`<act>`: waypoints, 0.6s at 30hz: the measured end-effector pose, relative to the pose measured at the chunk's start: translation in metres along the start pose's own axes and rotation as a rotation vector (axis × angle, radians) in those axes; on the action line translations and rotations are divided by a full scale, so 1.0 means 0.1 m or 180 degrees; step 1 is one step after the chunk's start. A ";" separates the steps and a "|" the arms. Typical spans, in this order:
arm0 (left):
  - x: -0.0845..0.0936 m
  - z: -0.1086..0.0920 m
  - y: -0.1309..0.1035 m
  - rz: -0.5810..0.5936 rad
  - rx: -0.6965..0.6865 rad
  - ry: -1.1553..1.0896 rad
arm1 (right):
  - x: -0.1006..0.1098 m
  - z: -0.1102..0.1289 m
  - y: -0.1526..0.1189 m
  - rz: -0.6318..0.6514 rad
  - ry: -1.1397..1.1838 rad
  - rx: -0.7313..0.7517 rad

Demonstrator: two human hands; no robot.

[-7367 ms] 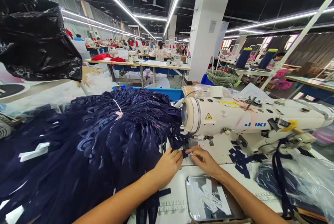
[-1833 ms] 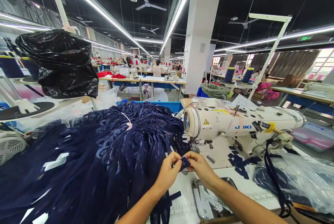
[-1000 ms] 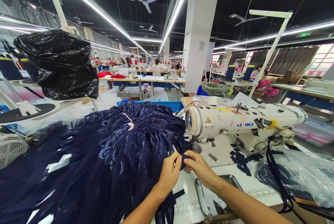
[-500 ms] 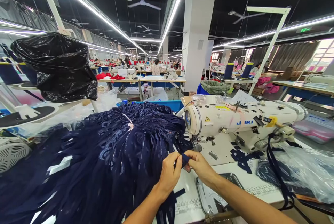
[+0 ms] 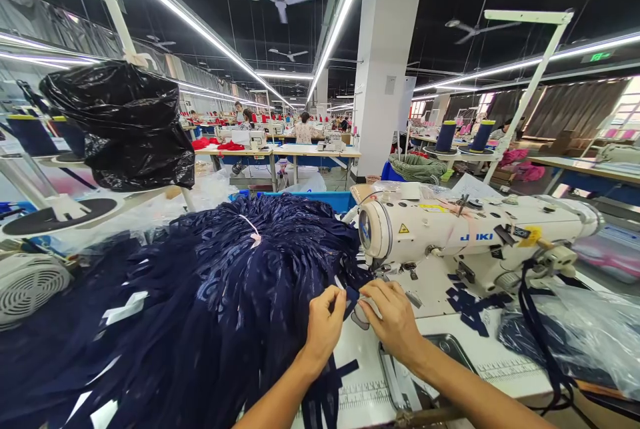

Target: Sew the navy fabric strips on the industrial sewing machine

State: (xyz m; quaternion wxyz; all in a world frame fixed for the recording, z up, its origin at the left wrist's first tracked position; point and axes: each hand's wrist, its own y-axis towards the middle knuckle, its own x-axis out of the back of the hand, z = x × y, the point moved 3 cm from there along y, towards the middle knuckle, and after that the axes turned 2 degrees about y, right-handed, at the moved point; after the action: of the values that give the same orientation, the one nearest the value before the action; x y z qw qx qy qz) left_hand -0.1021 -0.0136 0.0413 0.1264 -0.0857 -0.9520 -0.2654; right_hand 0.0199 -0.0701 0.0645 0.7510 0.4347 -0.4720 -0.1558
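Note:
A large heap of navy fabric strips (image 5: 260, 282), tied with a pale string (image 5: 255, 236), covers the left of the table. At its right edge my left hand (image 5: 325, 322) pinches a small navy fabric piece (image 5: 351, 297). My right hand (image 5: 393, 316) is at the other side of that piece, thumb and fingers bent around its edge; whether it grips the piece is hard to tell. Both hands are just in front of the needle end of a white sewing machine (image 5: 430, 229). Small navy scraps (image 5: 470, 306) lie on the machine's bed.
A black plastic bag (image 5: 125, 122) hangs at the left. Clear plastic bags (image 5: 590, 329) lie at the right. A tape measure (image 5: 365, 396) runs along the table's front. A blue bin (image 5: 330, 201) stands behind the heap. People sit at machines farther back.
My right hand has turned and its fingers have spread somewhat over the fabric piece. My left hand still pinches it. The whole view has shifted slightly.

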 end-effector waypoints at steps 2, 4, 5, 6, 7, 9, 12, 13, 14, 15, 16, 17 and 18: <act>-0.01 0.01 -0.01 0.0011 -0.0046 0.0047 | -0.04 0.02 0.01 0.0068 -0.0070 0.0084; -0.02 0.01 -0.03 0.0056 -0.0133 0.0168 | -0.10 0.04 0.00 0.0124 -0.0118 0.0087; -0.02 0.00 -0.04 0.0082 -0.0185 0.0249 | -0.12 0.04 -0.01 0.0148 -0.0108 0.0046; -0.03 0.00 -0.05 0.0104 -0.0234 0.0321 | -0.15 0.03 -0.01 0.0182 -0.0042 -0.0042; -0.03 0.00 -0.06 0.0120 -0.0273 0.0371 | -0.17 0.02 -0.02 0.0250 0.0121 -0.0199; -0.03 0.01 -0.06 0.0145 -0.0284 0.0369 | -0.20 -0.02 -0.03 0.0474 0.0797 -0.0761; -0.04 0.01 -0.05 0.0213 -0.0145 0.0174 | -0.20 -0.07 -0.03 0.0795 0.2129 -0.1772; -0.04 0.01 -0.05 0.0235 -0.0078 0.0103 | -0.19 -0.07 -0.03 0.0853 0.2467 -0.2004; -0.04 0.00 -0.05 0.0250 -0.0014 0.0041 | -0.18 -0.07 -0.02 0.0887 0.2710 -0.2155; -0.04 -0.01 -0.05 0.0263 0.0038 -0.0009 | -0.17 -0.06 -0.02 0.0909 0.2862 -0.2235; -0.04 -0.02 -0.05 0.0268 0.0071 -0.0048 | -0.16 -0.05 -0.02 0.0907 0.2933 -0.2261; -0.04 -0.04 -0.06 0.0285 0.0078 -0.0079 | -0.15 -0.04 -0.02 0.0888 0.2938 -0.2233; -0.04 -0.05 -0.07 0.0309 0.0061 -0.0104 | -0.13 -0.02 -0.03 0.0852 0.2886 -0.2166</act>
State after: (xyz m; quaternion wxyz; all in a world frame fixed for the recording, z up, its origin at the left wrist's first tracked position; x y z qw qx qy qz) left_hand -0.0984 -0.0223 0.0410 0.1244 -0.1350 -0.9511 -0.2484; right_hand 0.0150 -0.0624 0.0539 0.9886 0.1287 -0.0775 -0.0007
